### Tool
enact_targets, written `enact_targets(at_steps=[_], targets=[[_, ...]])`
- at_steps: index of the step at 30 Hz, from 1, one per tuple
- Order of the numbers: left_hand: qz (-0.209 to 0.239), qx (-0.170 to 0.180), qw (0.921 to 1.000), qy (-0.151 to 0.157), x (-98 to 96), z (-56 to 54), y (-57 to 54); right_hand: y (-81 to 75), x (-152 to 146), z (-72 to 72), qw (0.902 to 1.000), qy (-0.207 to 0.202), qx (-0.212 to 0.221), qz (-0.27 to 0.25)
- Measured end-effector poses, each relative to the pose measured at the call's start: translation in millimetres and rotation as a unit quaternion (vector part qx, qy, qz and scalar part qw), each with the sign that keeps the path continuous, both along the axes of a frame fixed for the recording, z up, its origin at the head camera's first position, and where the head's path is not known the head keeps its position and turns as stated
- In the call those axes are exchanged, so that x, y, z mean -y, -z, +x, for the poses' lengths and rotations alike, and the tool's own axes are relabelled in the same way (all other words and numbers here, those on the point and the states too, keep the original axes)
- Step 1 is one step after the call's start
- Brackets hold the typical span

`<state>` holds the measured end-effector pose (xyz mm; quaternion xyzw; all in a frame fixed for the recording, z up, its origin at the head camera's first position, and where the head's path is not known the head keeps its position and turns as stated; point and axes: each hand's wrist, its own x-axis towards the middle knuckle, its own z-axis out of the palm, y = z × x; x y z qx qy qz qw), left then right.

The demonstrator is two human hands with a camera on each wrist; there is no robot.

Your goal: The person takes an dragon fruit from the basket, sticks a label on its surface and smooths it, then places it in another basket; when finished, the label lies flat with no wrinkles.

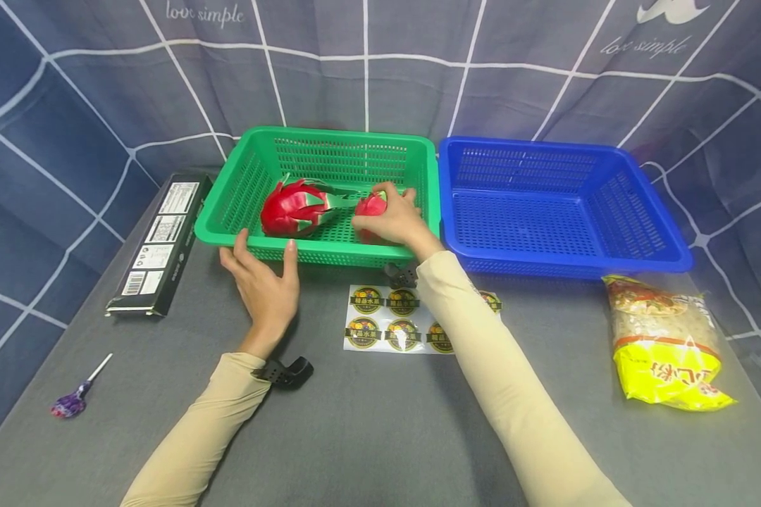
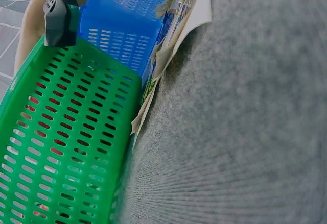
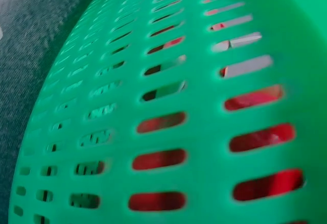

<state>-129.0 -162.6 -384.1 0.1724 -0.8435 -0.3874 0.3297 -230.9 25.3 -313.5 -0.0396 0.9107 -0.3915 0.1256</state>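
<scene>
right hand point(image 1: 393, 217) pinching a small rounded pinkish-red fruit point(image 1: 369, 205) inside a green slotted plastic basket point(image 1: 317, 246)

nearest, in front of the green basket and off past its left end, lies a purple-wrapped lollipop with a white stick point(image 1: 70, 403). in front and to the right of it, well apart, is a crumpled clear-and-yellow plastic food bag point(image 1: 666, 345). just in front of it lies a white sheet of round black-and-gold stickers point(image 1: 380, 345); the beige right sleeve point(image 1: 501, 380) crosses over, hiding some. beside its left end is a long black box with white labels point(image 1: 165, 246).

the left hand point(image 1: 266, 296) has thumb and fingers spread, tips touching the basket's near rim toward the left. the right hand reaches over that rim, thumb and fingers curled round the fruit toward the basket's right end, covering much of it. left of it inside sits a larger red dragon fruit with green-tipped scales point(image 1: 288, 210). right of the green basket stands a blue slotted plastic basket point(image 1: 520, 211).

behind hangs a blue-grey curtain with white lines point(image 1: 418, 95), cut off above. in both wrist views only blurred red patches show through the green slots.
</scene>
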Motion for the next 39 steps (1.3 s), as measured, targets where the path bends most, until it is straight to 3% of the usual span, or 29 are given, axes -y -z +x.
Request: enact_targets(at_steps=[6,13,18,30,39], targets=[[0.0,0.007,1.0,0.004,-0.8,-0.2,0.1,-2.5,-2,1.3,0.9965,0.019,-0.027,-0.077],[0.006,0.012,0.9999,0.006,-1.4,1.3,0.2,-7.0,-4,6.7,0.9842,0.048,-0.067,-0.157],[-0.002,0.009,1.0,0.002,-0.5,1.7,0.8,-10.3,-8,14.2,0.9749,0.045,-0.1,-0.194],[-0.006,0.0,1.0,0.003,1.0,0.8,0.6,-9.6,-27,49.2,0.9412,0.014,-0.182,-0.285],[0.001,0.005,1.0,0.006,0.5,0.0,0.3,-3.9,-48,76.1,0.9062,0.014,-0.233,-0.353]])
